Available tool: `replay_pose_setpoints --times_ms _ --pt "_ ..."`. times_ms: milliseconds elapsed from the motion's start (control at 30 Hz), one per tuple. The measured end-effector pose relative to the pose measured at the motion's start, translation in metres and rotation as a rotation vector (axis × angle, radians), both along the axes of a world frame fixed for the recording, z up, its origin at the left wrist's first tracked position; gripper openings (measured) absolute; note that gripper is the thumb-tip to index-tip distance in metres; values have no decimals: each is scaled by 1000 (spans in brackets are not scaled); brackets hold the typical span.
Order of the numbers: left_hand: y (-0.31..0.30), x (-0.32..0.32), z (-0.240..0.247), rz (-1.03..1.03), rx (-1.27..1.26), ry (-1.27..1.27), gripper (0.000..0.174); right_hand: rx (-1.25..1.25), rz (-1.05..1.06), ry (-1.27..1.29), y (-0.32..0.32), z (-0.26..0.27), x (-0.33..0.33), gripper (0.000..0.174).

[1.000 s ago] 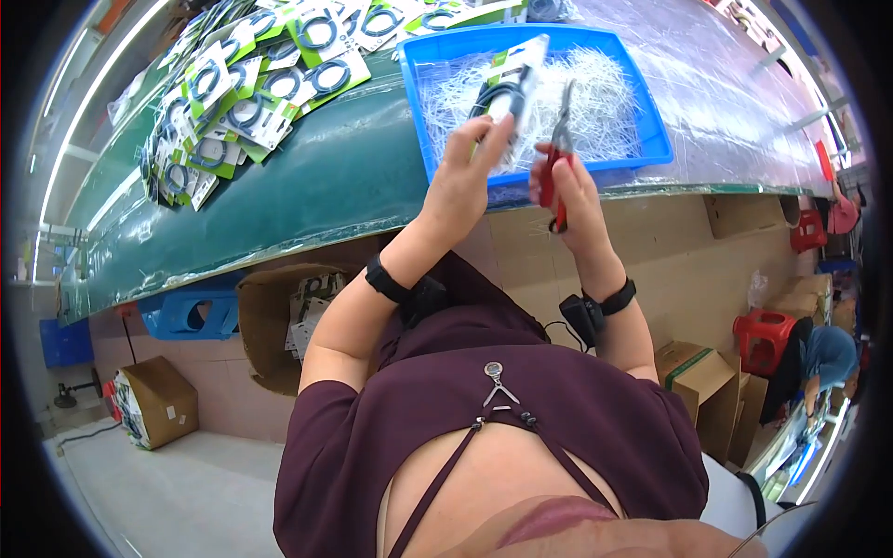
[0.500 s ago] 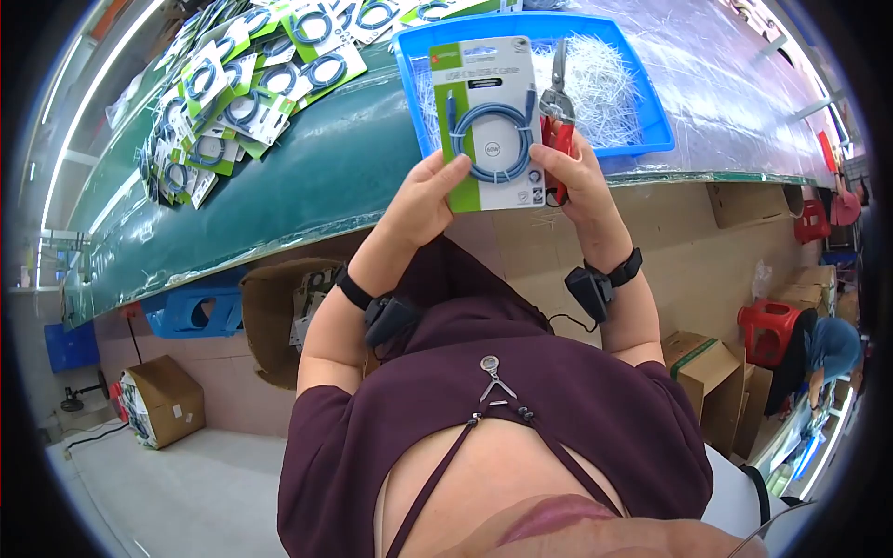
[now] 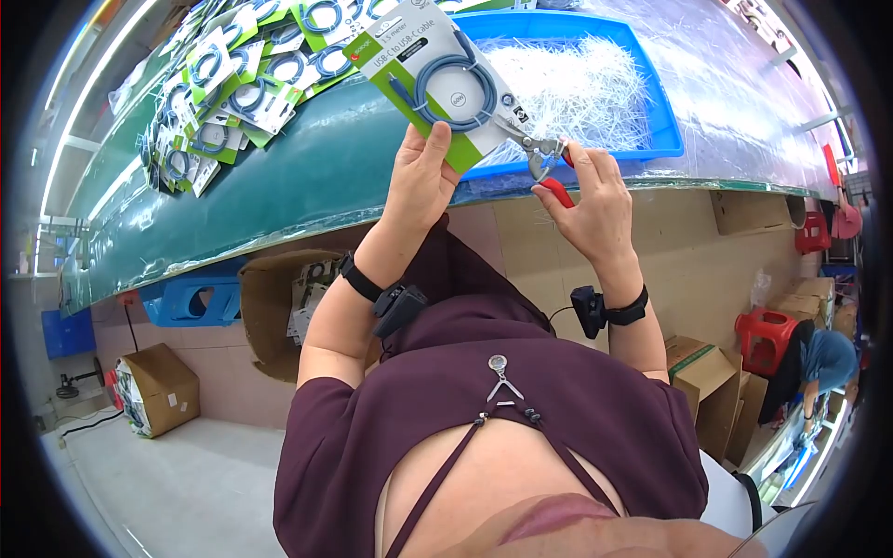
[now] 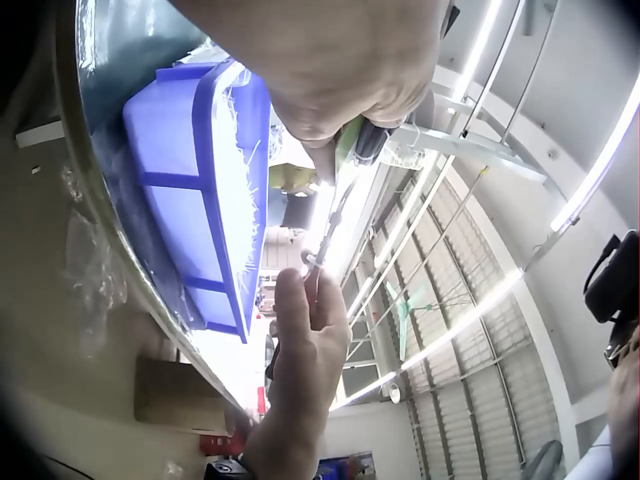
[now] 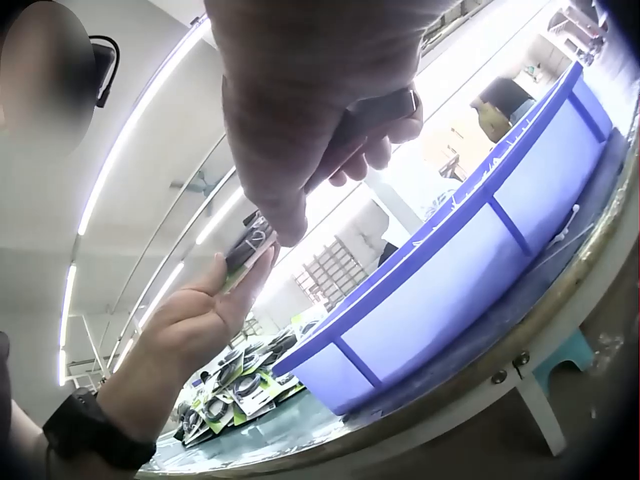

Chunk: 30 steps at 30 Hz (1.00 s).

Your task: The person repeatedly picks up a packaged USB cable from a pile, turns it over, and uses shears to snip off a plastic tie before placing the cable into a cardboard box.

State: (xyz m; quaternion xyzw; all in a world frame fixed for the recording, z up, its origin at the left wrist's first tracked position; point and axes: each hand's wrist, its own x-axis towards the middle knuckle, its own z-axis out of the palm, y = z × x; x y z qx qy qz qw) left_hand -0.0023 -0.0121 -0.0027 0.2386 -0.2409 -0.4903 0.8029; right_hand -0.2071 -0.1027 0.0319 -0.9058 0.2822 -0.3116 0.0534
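Note:
The left hand [image 3: 423,181] pinches the lower corner of a packaged USB-C cable [image 3: 458,99], a green and white card with a coiled blue cable, tilted to the left. Red-handled clippers [image 3: 541,160] are held in the right hand [image 3: 603,205], their handles spread and their blades at the card's right edge. Whether the blades touch the card cannot be told. In the left wrist view the right hand [image 4: 305,370] grips the clippers beyond the card's edge. The right wrist view shows the left hand [image 5: 190,325] pinching the package [image 5: 250,245].
Behind the hands a blue tray [image 3: 662,102] holds a heap of thin white strips [image 3: 595,93]. Many packaged cables [image 3: 246,98] lie piled on the green table [image 3: 307,177] at the left. Cardboard boxes [image 3: 160,395] and a red stool [image 3: 765,339] stand below the table.
The package first turned face-on, then tilted left and moved up and left. The right hand has moved from the card's edge, and the clippers have swung to point left at it, handles spread.

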Motion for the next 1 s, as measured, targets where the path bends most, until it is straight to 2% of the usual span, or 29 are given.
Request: replay_pose_setpoints --times_ms 200,300,433,567,1000 --pt "-2 -5 0 86 8 -56 31 -39 16 20 -4 3 2 64" --pt "-1 -3 -9 174 131 -314 31 -43 7 32 -5 3 3 64" --pt "-4 -16 -5 313 87 -368 32 -51 1 32 -4 4 3 65" --pt "-1 -15 -6 258 92 -378 34 -66 -7 21 -5 6 4 65" --pt "-4 -15 -14 256 43 -342 35 -125 -42 48 -6 4 1 65"
